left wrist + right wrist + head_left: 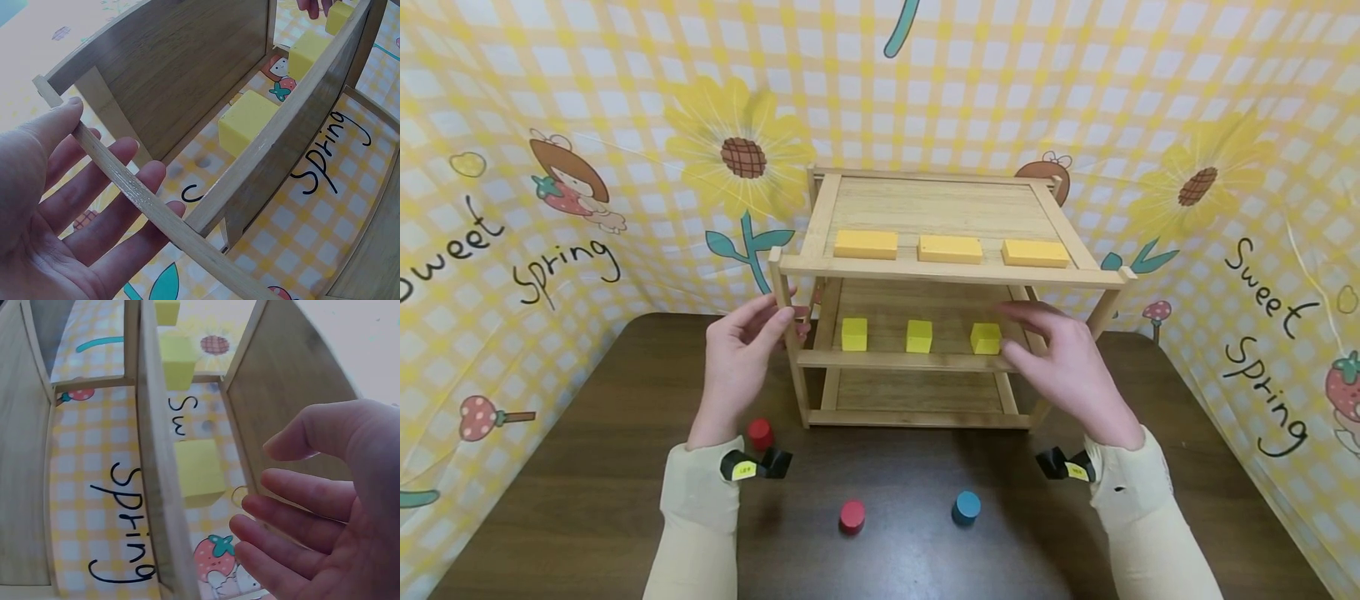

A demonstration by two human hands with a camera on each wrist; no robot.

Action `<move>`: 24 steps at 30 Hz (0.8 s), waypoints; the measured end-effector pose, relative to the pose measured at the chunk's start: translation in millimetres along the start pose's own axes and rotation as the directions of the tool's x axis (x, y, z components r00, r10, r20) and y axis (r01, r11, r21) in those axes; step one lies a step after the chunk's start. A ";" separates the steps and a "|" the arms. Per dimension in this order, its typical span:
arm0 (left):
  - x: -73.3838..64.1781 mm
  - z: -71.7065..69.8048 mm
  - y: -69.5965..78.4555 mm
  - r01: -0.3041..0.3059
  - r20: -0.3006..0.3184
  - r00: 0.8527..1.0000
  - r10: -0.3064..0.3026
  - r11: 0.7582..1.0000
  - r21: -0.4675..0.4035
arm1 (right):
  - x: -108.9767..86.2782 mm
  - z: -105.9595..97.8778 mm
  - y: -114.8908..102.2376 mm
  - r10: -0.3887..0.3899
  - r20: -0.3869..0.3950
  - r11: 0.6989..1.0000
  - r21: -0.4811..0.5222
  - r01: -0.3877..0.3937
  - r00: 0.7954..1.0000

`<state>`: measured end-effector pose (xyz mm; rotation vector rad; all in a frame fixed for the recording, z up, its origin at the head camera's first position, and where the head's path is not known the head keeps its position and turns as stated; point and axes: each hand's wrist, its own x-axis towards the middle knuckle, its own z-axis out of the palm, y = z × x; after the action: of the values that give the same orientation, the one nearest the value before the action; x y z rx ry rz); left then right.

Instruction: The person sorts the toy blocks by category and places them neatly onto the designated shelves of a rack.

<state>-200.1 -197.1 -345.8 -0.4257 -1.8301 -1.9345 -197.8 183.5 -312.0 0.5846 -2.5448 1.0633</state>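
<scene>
A three-tier wooden shelf stands on the table, with three yellow cubes lined along its middle tier. My left hand holds the shelf's front left post, thumb on one side and fingers behind it. Beside the rightmost yellow cube is my right hand, reaching in at the middle tier. In the right wrist view its fingers are spread and slightly bent, apart from the nearest cube. The left and middle cubes sit between the hands.
Three orange-yellow blocks lie along the top tier's front. On the dark table stand a red cylinder near the left forearm, another red cylinder and a blue cylinder in front. A checked cloth hangs behind.
</scene>
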 end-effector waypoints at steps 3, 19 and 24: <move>-0.1 -0.1 0.3 0.003 -0.004 1.000 -0.003 1.000 -0.009 | -2.6 -2.3 -4.7 -0.030 -0.015 0.999 -0.016 0.030 0.999; 0.0 -0.1 0.5 0.001 -0.003 1.000 0.000 1.000 0.008 | -29.5 -10.9 -18.8 -0.161 -0.123 0.985 -0.075 0.153 0.979; -0.4 0.0 0.4 0.001 -0.001 1.000 -0.001 1.000 0.013 | -37.9 -13.5 -21.8 -0.171 -0.123 0.983 -0.091 0.161 0.977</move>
<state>-199.6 -197.1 -345.7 -0.4195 -1.8418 -1.9219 -152.6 188.7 -306.5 0.6705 -2.3671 0.9064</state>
